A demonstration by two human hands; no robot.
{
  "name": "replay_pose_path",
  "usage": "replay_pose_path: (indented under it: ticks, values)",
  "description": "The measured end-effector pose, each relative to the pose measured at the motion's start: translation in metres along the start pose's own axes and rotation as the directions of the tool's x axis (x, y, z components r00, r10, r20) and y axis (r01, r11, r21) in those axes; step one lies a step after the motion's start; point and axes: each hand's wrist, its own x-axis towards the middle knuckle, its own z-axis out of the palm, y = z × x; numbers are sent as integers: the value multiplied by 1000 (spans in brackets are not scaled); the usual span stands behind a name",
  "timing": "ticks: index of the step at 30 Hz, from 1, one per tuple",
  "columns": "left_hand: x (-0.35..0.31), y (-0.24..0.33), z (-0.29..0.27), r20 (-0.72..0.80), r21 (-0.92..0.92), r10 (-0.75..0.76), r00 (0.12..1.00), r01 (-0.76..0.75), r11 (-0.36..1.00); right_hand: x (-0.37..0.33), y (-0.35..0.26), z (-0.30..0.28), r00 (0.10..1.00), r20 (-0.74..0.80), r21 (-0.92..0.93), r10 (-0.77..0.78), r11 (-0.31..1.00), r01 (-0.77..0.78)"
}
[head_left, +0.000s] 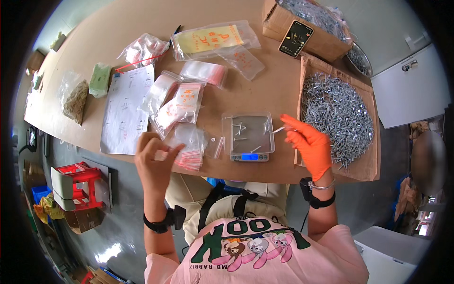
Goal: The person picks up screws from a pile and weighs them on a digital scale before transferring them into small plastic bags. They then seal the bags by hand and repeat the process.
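My right hand (307, 144), in an orange glove, pinches a thin silver screw (279, 129) just right of a small digital scale (250, 157) with a lit blue display. A clear tray (249, 124) on the scale holds several loose silver screws (240, 139). My bare left hand (154, 154) is beside a stack of small clear zip bags (191, 147) with red seals; its fingers are curled in, and what they grip, if anything, cannot be made out. Between the bags and the scale lie a small ring-shaped piece (213, 139) and a narrow clear bag (219, 147).
An open carton (376, 142) full of screws (336, 113) lies at the right. Behind it, a phone (296, 39) leans on a cardboard box (274, 23) of bagged parts. Zip-bag packs (203, 73), a printed sheet (124, 111), a green block (100, 80) and a stone (75, 102) spread leftward.
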Motion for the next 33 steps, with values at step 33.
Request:
replay_pose_path:
  ticks: [33]
  values:
    - [-23,33,89,186,-185,-42,982,77,980,3,-56,48,920,-81,-349,-383,876,333]
